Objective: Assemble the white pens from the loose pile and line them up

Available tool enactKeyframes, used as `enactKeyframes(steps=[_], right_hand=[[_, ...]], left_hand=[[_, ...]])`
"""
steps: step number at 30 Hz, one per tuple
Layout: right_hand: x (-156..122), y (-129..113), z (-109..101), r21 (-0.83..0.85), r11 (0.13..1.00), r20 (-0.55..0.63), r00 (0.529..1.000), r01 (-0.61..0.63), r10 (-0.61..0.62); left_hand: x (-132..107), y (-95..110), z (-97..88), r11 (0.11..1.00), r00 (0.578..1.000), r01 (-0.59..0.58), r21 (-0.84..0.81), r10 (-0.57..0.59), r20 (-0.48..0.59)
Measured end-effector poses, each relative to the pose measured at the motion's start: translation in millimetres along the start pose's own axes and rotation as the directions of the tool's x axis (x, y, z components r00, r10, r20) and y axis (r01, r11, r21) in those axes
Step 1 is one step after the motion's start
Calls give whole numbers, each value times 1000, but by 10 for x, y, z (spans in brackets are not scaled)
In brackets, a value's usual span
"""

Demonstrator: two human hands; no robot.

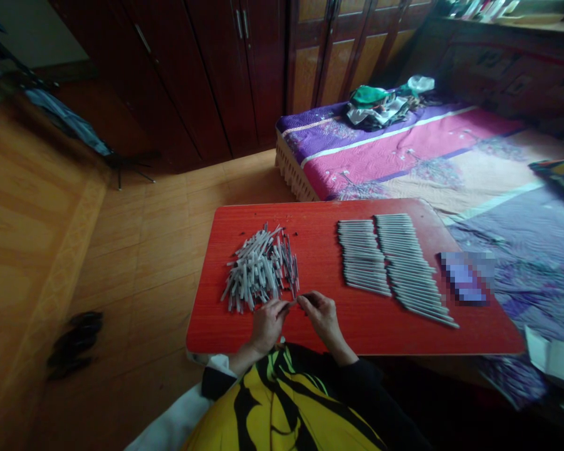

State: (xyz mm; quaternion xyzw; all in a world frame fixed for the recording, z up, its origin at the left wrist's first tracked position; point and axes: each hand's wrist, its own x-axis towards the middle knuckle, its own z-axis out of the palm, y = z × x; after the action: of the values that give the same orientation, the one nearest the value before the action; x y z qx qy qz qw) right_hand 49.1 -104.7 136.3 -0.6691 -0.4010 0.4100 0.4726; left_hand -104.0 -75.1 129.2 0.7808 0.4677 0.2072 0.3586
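Close to the table's near edge, my left hand [266, 327] and my right hand [323, 318] meet, fingertips pinched together. Between them is a slender pale tube [292, 302], pen-like and mostly hidden by the fingers. Just beyond my left hand lies a loose heap of slender translucent tubes [252, 270], some with dark parts. Several thinner dark sticks [289, 260] lie along the heap's right side. To the right of my right hand, pale pen-like sticks with dark left ends form two neat columns, a shorter column [364, 257] and a longer column [413, 269].
The red table [314, 232] bears everything. A purple packet [467, 279], blurred out, lies at its right edge. Beyond stands a bed [338, 160] with a heap of clothes [376, 106]. Dark shoes [78, 341] are on the tiled floor at left; wardrobes [216, 75] line the back.
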Motion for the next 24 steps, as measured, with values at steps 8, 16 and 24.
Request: enactKeyframes(steps=[8,16,24], right_hand=[[-52,46,-58,-53,997,33,998,49,-48],[-115,128,-126,-209,976,11,998,65,-64],[-202,84,-163,-229,972,-2,998,55,-57]], left_hand=[[-4,-42,30,1000,999,12,13,-13,31],[-16,-2,30,997,993,-40,64,33,116],[-28,28,24,995,981,-71,67,58,185]])
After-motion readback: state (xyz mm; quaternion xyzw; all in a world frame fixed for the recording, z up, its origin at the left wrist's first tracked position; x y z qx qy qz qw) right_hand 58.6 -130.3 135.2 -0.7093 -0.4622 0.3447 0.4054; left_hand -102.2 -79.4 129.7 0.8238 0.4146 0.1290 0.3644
